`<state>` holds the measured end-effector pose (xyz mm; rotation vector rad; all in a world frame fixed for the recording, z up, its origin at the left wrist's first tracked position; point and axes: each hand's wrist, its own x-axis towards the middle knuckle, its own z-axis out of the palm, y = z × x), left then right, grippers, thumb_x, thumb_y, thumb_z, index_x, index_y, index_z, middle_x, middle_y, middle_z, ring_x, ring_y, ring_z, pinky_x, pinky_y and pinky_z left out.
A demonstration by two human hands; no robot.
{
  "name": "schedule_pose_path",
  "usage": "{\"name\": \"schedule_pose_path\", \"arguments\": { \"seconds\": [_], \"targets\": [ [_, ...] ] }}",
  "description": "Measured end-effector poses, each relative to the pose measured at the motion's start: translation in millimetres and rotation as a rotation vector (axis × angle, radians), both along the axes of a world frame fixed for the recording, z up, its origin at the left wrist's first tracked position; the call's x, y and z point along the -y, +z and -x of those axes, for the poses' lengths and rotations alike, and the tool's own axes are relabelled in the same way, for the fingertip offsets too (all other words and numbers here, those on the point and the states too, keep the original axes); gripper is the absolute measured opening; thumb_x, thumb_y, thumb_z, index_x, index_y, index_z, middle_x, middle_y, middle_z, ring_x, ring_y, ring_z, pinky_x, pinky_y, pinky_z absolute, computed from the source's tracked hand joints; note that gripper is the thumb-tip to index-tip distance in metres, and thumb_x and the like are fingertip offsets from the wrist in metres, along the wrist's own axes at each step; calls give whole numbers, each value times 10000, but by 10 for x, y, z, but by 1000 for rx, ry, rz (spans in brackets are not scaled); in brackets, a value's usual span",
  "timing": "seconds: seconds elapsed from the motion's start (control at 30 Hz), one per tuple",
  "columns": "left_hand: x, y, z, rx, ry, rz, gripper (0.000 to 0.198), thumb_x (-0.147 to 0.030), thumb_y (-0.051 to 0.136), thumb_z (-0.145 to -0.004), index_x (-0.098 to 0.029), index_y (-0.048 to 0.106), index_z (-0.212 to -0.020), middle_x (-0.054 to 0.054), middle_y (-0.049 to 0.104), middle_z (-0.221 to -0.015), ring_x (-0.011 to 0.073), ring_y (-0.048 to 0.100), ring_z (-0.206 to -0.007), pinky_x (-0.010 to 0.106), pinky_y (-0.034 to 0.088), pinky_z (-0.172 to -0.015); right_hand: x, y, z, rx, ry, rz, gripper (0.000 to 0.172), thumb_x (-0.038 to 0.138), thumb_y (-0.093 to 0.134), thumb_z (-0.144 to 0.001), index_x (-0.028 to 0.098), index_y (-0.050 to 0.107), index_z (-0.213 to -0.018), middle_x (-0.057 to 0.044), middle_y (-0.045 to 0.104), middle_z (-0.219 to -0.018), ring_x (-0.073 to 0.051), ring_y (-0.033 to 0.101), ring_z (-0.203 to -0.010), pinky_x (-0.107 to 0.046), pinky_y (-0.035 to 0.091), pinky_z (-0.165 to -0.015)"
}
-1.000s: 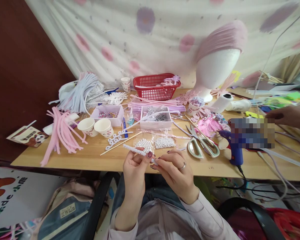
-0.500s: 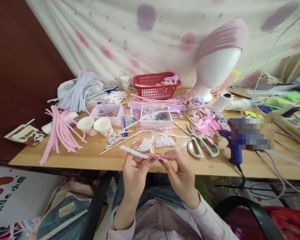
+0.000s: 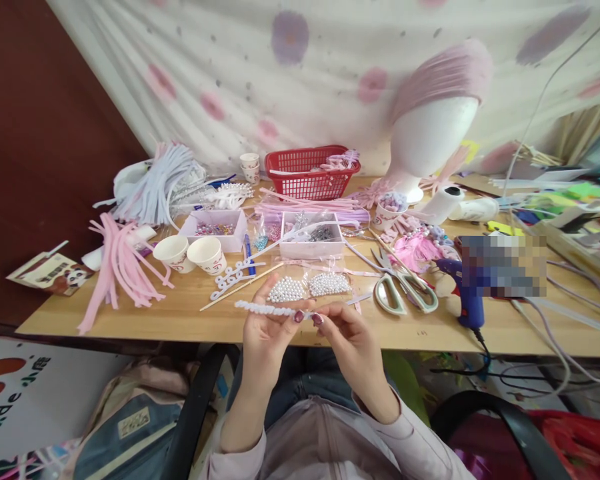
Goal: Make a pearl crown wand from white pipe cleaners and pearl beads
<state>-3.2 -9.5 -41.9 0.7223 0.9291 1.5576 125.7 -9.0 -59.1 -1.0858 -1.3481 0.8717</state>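
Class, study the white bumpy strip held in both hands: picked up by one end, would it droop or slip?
Probably fairly stiff: the white bumpy strip juts out past the left hand unsupported yet looks nearly straight. Likely light, since the right hand pinches it with fingertips alone. Its bumpy surface should resist slipping.

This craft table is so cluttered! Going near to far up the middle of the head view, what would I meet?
The held white beaded stem, bags of pearls, white tray, red basket, spotted backdrop cloth.
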Motion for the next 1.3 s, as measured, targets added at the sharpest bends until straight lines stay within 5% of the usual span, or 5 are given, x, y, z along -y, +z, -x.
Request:
{"name": "schedule_pose_path", "arguments": {
  "seconds": [0.2,0.4,0.77,1.07,1.3],
  "targets": [
    [-36,-31,93,79,94,68,328,-334,890,-625,-141,674,-780,13,738,-725,113,681,-628,219,553,-660,-1,7,-23,268,-126,-336,80,141,621,-910,213,655,-900,-10,706,-793,-148,656,-726,-255,516,-669],
    [-48,-49,162,85,132,116,499,-199,934,-533,-139,671,-952,23,770,-719,125,722,-676,217,563,-729,-1,30,-77,303,-129,-350,80,159,607,-920,206,626,-858,-11,677,-766,-149,634,-706,-262,491,-658],
    [14,17,224,-181,56,-196,603,-208,804,-762,-193,529,-1298,24,786,-741,203,766,-751,295,585,-770,-34,26,-29,-288,259,419,427,551,678,-815,177,571,-641,26,541,-565,-105,474,-537,-246,397,-557],
    [-68,57,229,-53,-11,-148,585,-222,860,-688,-197,562,-1190,1,765,-678,174,744,-655,259,589,-682,-66,149,-21,-597,845,888,376,450,687,-765,204,433,-635,113,299,-548,-33,199,-425,-294,464,-579],
    [-128,-22,207,40,184,55,559,-204,905,-596,-188,603,-1066,23,787,-768,180,764,-721,248,612,-672,13,33,6,145,112,25,161,356,580,-937,195,596,-949,-41,631,-850,-181,592,-803,-315,460,-741]
  ]
}}
